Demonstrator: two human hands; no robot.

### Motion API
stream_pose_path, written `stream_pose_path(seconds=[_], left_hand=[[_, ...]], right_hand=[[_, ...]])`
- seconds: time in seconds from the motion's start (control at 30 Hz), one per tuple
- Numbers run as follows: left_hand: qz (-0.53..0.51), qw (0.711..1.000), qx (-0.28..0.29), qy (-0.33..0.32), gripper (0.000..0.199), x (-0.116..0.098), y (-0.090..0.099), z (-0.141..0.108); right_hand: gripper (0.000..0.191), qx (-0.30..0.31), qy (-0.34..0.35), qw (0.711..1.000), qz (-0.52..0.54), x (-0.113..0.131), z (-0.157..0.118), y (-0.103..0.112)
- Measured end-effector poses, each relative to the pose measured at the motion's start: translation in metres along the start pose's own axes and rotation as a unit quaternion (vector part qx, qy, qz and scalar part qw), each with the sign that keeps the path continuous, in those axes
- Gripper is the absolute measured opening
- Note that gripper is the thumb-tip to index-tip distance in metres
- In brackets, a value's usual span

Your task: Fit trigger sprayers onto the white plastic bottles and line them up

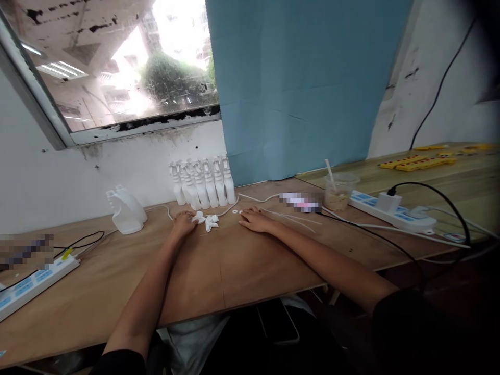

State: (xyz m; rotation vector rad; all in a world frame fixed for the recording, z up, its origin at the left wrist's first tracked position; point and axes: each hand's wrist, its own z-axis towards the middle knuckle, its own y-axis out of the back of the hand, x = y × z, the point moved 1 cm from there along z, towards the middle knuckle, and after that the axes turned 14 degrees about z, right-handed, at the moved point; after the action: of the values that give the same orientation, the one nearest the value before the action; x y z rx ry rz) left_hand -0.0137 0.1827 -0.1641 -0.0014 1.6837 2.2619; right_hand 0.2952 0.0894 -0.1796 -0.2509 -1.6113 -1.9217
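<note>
My left hand (184,223) rests on the brown table (250,265), its fingers beside a white spray head (198,217); whether they grip it is unclear. Just right of that lies a second white spray head (211,223). My right hand (255,220) lies flat on the table with its fingers spread, the fingertips next to small white rings (235,211). Thin white tubes (292,216) lie to the right of my right hand. Several white spray bottles (205,182) stand upright in a group against the wall.
Translucent bottles (125,211) stand at the left. A power strip (39,284) and cables lie at the far left. On the right are a plastic cup (339,191), another power strip (394,212), cables and yellow pieces (425,163).
</note>
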Motion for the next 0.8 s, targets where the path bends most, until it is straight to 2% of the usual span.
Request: stream_pose_path(seconds=[0.2, 0.33, 0.47, 0.57, 0.7, 0.8], left_hand=[[-0.026, 0.995, 0.005, -0.097, 0.014, 0.008, 0.005, -0.008], [-0.062, 0.988, -0.027, -0.138, 0.012, 0.001, 0.015, -0.015], [-0.11, 0.977, -0.078, -0.164, 0.015, -0.021, 0.025, -0.024], [-0.189, 0.951, -0.096, -0.227, 0.016, -0.047, 0.023, -0.034], [-0.215, 0.923, -0.055, -0.313, 0.018, -0.08, 0.009, -0.052], [-0.2, 0.915, -0.018, -0.35, 0.017, -0.094, 0.001, -0.064]], right_hand=[[0.016, -0.017, 0.031, 0.999, -0.006, 0.006, -0.006, 0.007], [0.012, -0.011, 0.063, 0.998, 0.005, 0.009, -0.008, 0.008], [0.01, -0.023, 0.085, 0.996, 0.028, 0.011, -0.008, 0.006], [0.013, -0.041, 0.093, 0.993, 0.059, 0.011, -0.007, 0.005], [0.016, -0.077, 0.103, 0.987, 0.093, 0.01, -0.006, 0.005], [0.015, -0.115, 0.123, 0.979, 0.116, 0.017, -0.008, 0.01]])
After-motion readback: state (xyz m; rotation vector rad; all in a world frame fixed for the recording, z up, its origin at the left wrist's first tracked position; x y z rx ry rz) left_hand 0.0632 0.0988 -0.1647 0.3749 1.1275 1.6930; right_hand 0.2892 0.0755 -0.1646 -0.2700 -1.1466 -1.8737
